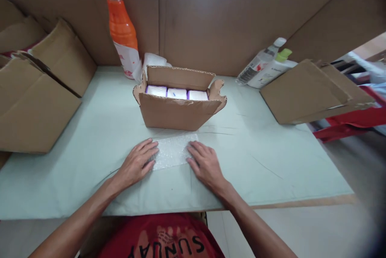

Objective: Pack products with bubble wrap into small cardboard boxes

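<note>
A small sheet of clear bubble wrap lies flat on the pale green cloth, close to the front of the table. My left hand rests on its left end, fingers stretched out over the edge. On the opposite end lies my right hand, its fingers also extended and flat. Just beyond the sheet stands an open cardboard box with its flaps up. Inside it, three white-topped packs with purple edges sit side by side in a row.
An orange bottle stands at the back left, beside a white roll. Larger cardboard boxes fill the left side. A clear bottle, a white bottle with green cap and another carton are at the right.
</note>
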The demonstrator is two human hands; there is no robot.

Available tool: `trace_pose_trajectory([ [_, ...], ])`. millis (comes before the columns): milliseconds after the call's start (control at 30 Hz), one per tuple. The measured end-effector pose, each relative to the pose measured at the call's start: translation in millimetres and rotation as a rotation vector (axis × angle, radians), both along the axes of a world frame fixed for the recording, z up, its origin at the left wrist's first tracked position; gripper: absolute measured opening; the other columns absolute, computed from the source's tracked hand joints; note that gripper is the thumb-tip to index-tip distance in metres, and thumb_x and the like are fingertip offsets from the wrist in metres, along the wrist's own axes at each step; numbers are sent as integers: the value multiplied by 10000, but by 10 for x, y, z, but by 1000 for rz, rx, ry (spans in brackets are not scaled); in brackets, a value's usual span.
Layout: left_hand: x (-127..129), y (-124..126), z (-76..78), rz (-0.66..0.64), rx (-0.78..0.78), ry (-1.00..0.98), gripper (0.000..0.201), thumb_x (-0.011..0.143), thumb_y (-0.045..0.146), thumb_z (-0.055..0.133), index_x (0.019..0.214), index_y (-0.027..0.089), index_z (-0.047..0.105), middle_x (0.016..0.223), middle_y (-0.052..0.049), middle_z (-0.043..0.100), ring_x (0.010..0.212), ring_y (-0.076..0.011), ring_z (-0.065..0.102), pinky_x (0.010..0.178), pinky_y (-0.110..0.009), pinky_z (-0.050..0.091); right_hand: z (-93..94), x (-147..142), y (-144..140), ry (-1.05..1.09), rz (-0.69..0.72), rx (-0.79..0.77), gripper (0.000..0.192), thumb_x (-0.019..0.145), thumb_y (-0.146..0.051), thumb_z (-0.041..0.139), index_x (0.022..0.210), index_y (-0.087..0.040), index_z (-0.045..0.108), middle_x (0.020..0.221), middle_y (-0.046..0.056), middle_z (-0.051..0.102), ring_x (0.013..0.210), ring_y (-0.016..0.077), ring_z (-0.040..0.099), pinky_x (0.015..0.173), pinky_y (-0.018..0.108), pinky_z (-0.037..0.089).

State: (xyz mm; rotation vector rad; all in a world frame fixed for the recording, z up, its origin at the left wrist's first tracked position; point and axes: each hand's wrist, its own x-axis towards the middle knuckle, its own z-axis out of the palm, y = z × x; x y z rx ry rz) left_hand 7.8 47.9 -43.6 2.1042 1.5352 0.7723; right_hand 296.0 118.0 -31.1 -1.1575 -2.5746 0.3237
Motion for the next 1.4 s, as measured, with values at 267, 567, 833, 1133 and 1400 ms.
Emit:
trace_pose_trajectory([
  [267,-91,390,395,566,118,-375,480,859,286,624,1331,205,595,1304,-113,668,1142,-262,658,963,-437,542,153,379,428,368,-299,-90,398,934,-329,555,1309,-210,613,1350,134,649,1237,296,603,994,492,507],
  [567,99,733,445,621,111,-546,548,813,267,631,1347,182,541,1167,-84,679,1025,-211,645,910,-379,528,380,-91,581,671,-319,-395,472,842,-361,615,1280,-186,611,1210,124,700,1069,269,667,797,385,574],
  [833,-116,54,394,620,26,-46,455,861,369,575,1262,158,618,1133,-138,684,1070,-304,617,887,-457,518,142,200,314,334,-376,-264,370,891,-387,569,1166,-171,686,1199,142,717,1089,298,654,957,480,506],
  [1133,231,-227,147,596,6,109,130,839,261,510,839,203,626,948,-113,696,938,-297,624,864,-457,499,8,-86,100,115,-278,-94,165,906,-292,558,896,-174,674,1262,157,680,1148,328,604,965,485,456],
  [1400,264,-476,69,545,-8,-122,524,908,280,535,1422,193,482,930,-25,743,769,-162,699,750,-293,555,92,191,-199,446,-365,-412,647,873,-357,628,1479,-191,473,977,59,735,913,205,711,822,331,570],
])
